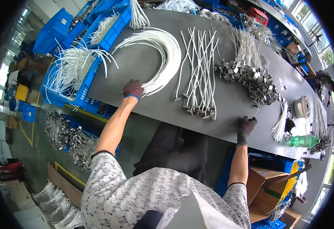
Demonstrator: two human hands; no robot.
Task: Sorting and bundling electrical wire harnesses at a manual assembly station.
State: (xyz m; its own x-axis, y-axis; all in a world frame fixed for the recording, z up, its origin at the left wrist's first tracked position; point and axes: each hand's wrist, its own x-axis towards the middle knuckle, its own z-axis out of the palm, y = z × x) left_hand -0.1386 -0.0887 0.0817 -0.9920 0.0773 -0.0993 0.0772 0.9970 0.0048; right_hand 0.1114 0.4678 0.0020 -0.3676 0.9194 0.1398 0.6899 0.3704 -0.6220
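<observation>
My left hand (133, 89), in a dark red knitted glove with a blue cuff, is closed beside the lower ends of a curved bundle of white cables (171, 53). Whatever its fingers hold is hidden. At the table's near edge, my right hand (247, 125) wears a dark grey glove and has curled fingers; their contents are too small to make out. A thin wire (257, 110) runs from just above it toward a heap of small metal-ended pieces (256, 82). Between the hands lies a loose row of white cables with small grey end pieces (201, 72).
Blue crates (86, 91) of white cables line the table's left side. A roll of pale tape (302, 107), a green plastic bottle (305, 141) and a small white wire bundle (280, 126) lie to the right. Below stands an open cardboard box (266, 187).
</observation>
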